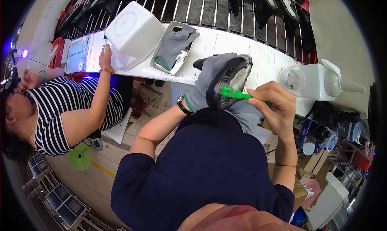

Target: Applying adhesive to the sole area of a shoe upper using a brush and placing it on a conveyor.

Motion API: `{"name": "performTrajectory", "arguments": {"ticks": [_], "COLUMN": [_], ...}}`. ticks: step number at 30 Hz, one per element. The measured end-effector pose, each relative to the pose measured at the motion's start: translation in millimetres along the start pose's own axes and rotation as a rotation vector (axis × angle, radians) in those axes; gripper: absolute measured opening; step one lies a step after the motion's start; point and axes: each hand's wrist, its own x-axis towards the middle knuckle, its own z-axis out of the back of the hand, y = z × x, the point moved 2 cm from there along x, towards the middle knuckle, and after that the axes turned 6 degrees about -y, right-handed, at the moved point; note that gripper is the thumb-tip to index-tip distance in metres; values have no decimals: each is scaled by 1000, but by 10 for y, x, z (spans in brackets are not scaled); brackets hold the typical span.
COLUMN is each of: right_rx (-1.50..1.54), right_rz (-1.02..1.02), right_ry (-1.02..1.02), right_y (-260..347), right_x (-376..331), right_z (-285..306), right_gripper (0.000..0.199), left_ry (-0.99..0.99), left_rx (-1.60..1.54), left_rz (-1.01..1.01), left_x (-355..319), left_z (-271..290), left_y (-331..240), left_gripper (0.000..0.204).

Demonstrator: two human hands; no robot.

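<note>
In front of my chest, my left hand (200, 85), in a grey glove, grips a black shoe upper (242, 63). The shoe's underside faces up, showing a pale rough patch inside a dark border. My right hand (277, 106) is bare and pinches the handle of a green brush (234, 93). The brush head lies over the near end of the shoe's underside; whether its bristles touch is too small to tell. The grey gloved fingers wrap the shoe's left side, and their tips are hidden behind it.
A white bench (217, 41) runs across, carrying a box with a grey glove (173, 43), a large white container (135, 27) and a white jug (318, 83). Beyond it, black shoes (264, 7) sit on a metal roller rack (197, 7). A co-worker in a striped shirt (80, 110) is at left.
</note>
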Motion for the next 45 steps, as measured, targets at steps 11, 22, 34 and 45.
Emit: {"name": "performTrajectory", "arguments": {"ticks": [11, 22, 34, 45], "right_rx": [-388, -620, -368, -1023], "right_rz": [481, 497, 177, -658], "right_ry": [0, 325, -172, -569], "right_y": [229, 277, -220, -1530], "right_x": [381, 722, 294, -902], "right_z": [209, 410, 882, 1105], "right_gripper": [19, 11, 14, 16], "left_ry": [472, 794, 444, -1], "left_rx": [-285, 22, 129, -529], "left_rz": [397, 19, 211, 509], "left_x": [434, 992, 771, 292], "left_z": [352, 385, 494, 123], "left_y": [-434, -69, 280, 664], "left_gripper": [82, 62, 86, 63]}}
